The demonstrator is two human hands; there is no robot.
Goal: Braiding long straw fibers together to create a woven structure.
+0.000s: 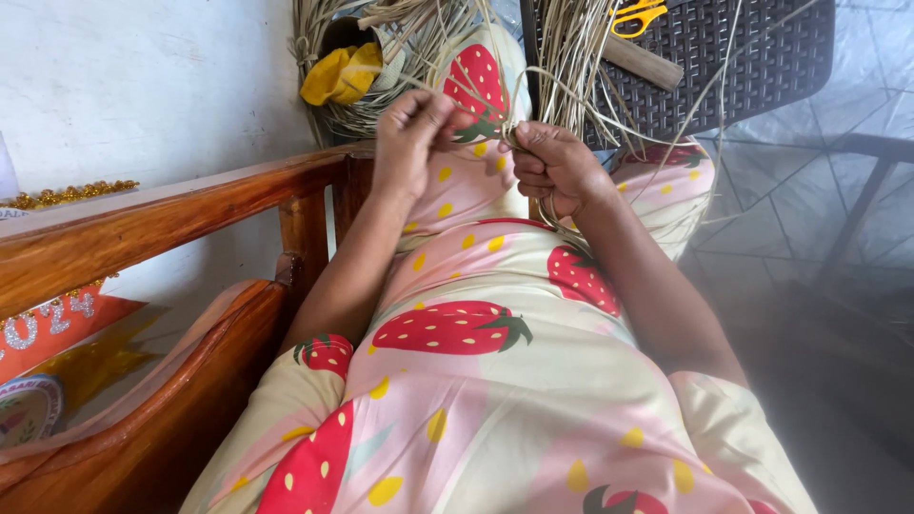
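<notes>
**Both hands pinched on straw strands above the lap**

The left hand was closed, its fingertips pinched together on thin pale straw strands just above the knees. The right hand was curled into a loose fist, gripping the same bundle where the strands met, and the two hands sat close together, nearly touching. From the grip the strands ran with their long axis pointing up and away from the person, fanning out toward the dark woven plastic chair in front; a few loose ones looped down past the right wrist and out to the right.

Under the hands lay the lap, covered by a cream and pink dress printed with strawberries. On the chair seat rested yellow-handled scissors and a short wooden stick, beside the strands. To the left of the chair stood a coiled heap of straw with a yellow cloth tucked into it. A wooden armrest ran along the person's left side, against a white wall.
</notes>
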